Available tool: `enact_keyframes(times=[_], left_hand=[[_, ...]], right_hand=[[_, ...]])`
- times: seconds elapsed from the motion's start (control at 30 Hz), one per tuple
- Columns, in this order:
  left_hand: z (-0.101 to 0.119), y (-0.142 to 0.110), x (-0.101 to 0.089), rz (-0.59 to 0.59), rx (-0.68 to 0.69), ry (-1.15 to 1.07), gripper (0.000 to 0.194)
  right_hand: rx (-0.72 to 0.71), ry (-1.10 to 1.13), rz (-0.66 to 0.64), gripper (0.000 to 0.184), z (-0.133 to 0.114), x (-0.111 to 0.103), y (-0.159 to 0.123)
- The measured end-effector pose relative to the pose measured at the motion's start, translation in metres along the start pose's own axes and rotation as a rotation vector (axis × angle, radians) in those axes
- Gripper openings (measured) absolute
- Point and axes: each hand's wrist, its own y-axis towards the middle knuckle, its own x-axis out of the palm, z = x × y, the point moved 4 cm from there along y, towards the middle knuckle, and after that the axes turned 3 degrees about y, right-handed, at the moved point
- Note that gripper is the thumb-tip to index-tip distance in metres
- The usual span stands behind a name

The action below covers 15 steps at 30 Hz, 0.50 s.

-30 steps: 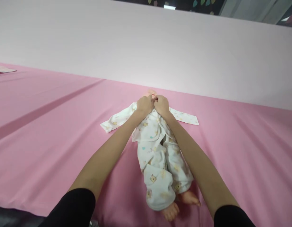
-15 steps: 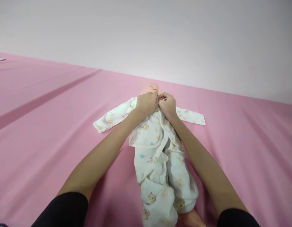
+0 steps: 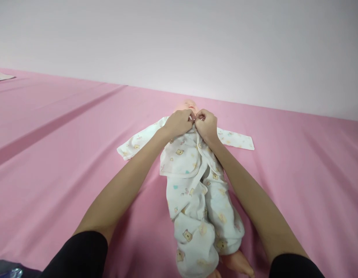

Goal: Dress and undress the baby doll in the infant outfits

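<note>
A baby doll [image 3: 190, 105] lies on its back, head away from me, in a white printed baby jacket [image 3: 179, 158] and matching trousers [image 3: 193, 227]. At the jacket's neckline, my left hand [image 3: 180, 122] pinches one front edge between thumb and fingers. My right hand [image 3: 206, 124] pinches the other front edge close beside it, fingertips nearly meeting. What exactly sits between the fingertips is too small to see. Below my hands a round button shows on the jacket front, and the lower edges hang apart. Both jacket sleeves lie spread out sideways. The doll's foot [image 3: 239, 263] pokes out of one trouser leg.
A pink sheet [image 3: 65, 173] with several creases covers the surface under the doll. Behind it rises a pale wall [image 3: 179, 46]. A flat whitish item [image 3: 3, 76] lies at the far left edge. Something dark and shiny [image 3: 15, 272] shows at the bottom left corner.
My fingers have shifted slightly at the neckline, with thumb and fingertip gaps now visible. The view has moved a little, showing more of the doll's foot and the bottom left corner.
</note>
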Motion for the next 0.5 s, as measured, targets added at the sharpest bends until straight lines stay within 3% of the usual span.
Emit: enact_keyframes(times=[0.27, 0.5], left_hand=[[0.004, -0.002, -0.001, 0.037, -0.008, -0.048, 0.014], [-0.009, 0.002, -0.005, -0.114, -0.066, -0.453, 0.016]], right_hand=[[-0.017, 0.011, 0.017, 0.013, -0.001, -0.001, -0.001], [-0.048, 0.002, -0.011, 0.013, 0.001, 0.001, -0.001]])
